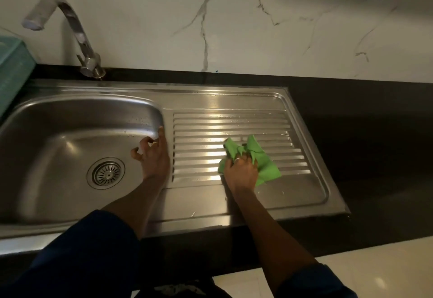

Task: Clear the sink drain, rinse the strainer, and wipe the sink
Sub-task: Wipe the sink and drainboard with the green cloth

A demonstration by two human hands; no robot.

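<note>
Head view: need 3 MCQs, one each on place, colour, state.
1. Where is the cloth? A in the basin; B on the ridged drainboard; C on the black counter.
2. Cloth colour? A blue; B white; C green.
3. The strainer is: A seated in its opening; B lying on the drainboard; C held in a hand.
Key: 1 B, the right hand grips it on the ridges. 2 C, it is bright green. 3 A, it sits flush in the bottom of the sink.
</note>
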